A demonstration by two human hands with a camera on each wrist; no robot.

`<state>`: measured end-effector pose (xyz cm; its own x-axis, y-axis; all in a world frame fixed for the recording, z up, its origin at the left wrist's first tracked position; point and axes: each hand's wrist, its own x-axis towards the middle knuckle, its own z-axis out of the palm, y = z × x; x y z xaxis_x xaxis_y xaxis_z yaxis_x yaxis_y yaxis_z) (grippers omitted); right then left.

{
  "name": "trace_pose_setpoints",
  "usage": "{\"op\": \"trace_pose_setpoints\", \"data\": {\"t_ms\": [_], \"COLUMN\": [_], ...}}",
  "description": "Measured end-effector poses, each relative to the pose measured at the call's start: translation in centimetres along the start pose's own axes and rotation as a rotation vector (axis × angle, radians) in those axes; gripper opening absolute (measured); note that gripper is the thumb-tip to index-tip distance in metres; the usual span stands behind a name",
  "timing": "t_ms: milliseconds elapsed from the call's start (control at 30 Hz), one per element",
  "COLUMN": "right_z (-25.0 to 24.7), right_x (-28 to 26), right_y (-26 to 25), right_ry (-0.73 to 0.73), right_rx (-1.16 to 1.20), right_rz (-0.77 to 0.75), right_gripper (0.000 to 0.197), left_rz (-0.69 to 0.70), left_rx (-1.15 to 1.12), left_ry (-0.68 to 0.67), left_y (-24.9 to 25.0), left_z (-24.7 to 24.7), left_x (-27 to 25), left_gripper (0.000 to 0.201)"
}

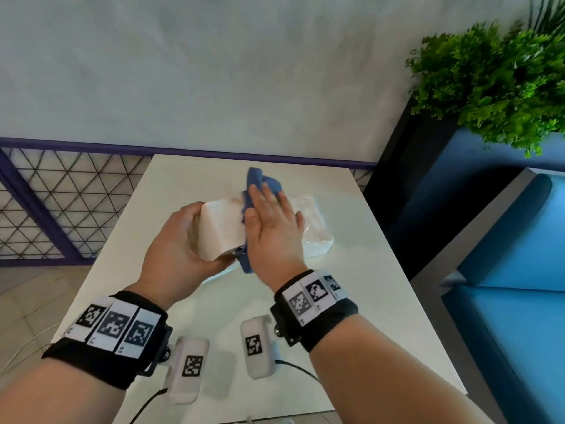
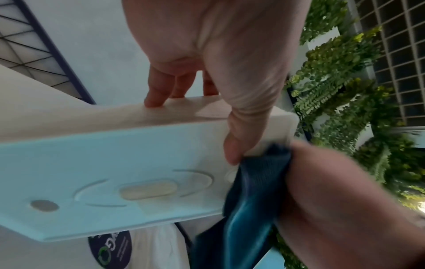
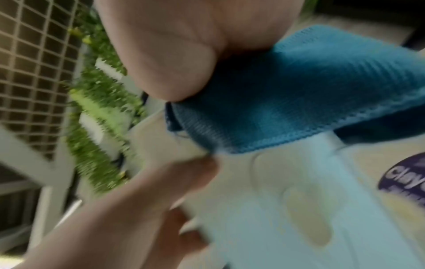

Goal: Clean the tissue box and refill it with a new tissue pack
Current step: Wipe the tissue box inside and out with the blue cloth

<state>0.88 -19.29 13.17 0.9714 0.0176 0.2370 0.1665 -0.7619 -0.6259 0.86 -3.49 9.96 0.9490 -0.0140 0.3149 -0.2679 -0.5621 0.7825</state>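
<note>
My left hand [image 1: 183, 240] grips a white tissue box [image 1: 221, 229] by its end and holds it tilted above the table. In the left wrist view the box [image 2: 115, 163] shows an oval slot, with my thumb and fingers [image 2: 156, 94] curled round its edge. My right hand [image 1: 272, 221] lies flat with straight fingers and presses a blue cloth [image 1: 260, 182] against the box's side. The cloth [image 3: 299, 94] sits under that palm in the right wrist view. A plastic-wrapped tissue pack [image 1: 312, 231] lies on the table behind my right hand, partly hidden.
The white table [image 1: 351, 316] stands against a grey wall. A purple-framed wire fence [image 1: 61, 203] runs along the left. A blue bench seat [image 1: 513, 286] and a green plant [image 1: 495, 84] in a black planter are on the right.
</note>
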Motion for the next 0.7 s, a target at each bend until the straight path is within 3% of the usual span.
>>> {"op": "trace_pose_setpoints", "data": {"t_ms": [133, 200, 333, 500, 567, 700], "right_z": [1.3, 0.5, -0.9, -2.0, -1.7, -2.0], "right_x": [-2.3, -1.9, 0.4, 1.6, 1.5, 1.1], "right_y": [-2.6, -1.9, 0.9, 2.6, 3.3, 6.2], "right_ry": [-0.089, -0.058, -0.018, -0.175, -0.183, -0.021], "right_rx": [-0.052, -0.051, 0.117, 0.796, 0.844, 0.785], "right_rz": [-0.186, -0.214, -0.024, 0.204, 0.22, 0.307], "right_gripper": [0.048, 0.046, 0.042, 0.034, 0.033, 0.03], "left_rz": [0.017, -0.017, -0.019, -0.046, -0.05, -0.052], "left_rx": [0.009, -0.053, -0.142, -0.216, -0.197, -0.015], "left_ry": [0.011, 0.009, 0.02, 0.014, 0.004, 0.001], "left_y": [0.0, -0.5, -0.8, -1.3, -1.3, -0.5], "left_z": [0.2, 0.1, -0.2, -0.4, -0.7, -0.9], "left_x": [0.3, 0.1, -0.6, -1.4, -1.7, -1.9], "left_gripper": [0.053, 0.061, 0.08, 0.082, 0.081, 0.081]}}
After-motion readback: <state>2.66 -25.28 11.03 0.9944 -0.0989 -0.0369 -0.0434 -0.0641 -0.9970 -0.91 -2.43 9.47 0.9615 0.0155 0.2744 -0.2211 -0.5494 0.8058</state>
